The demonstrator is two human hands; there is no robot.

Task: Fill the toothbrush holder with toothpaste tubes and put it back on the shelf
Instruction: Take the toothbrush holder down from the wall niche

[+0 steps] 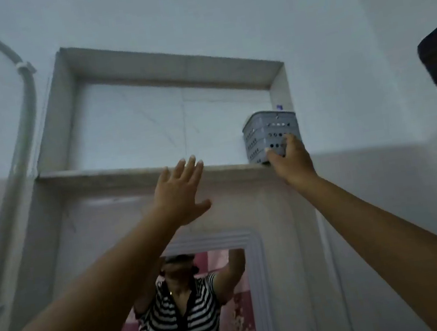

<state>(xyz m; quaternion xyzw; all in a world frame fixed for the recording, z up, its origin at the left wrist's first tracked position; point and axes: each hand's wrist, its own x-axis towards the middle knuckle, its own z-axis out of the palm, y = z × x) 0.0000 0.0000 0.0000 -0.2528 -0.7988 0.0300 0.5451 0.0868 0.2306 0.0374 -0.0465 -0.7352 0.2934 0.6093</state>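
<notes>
Shelf [117, 171]; right hand [291, 162] gripping holder [271, 132].

This is a home bathroom, plain and dimly lit. A tiled niche recessed in the pale wall forms a shelf [117, 171], and at its right end stands a grey perforated toothbrush holder [269, 133] (something white and blue just shows above its rim, too small to make out). Below the shelf hangs a mirror [216, 300] in a white moulded frame, reflecting a striped shirt and a pink patterned wall behind, while a grey pipe [26, 108] clipped to the wall runs down the left side.
</notes>
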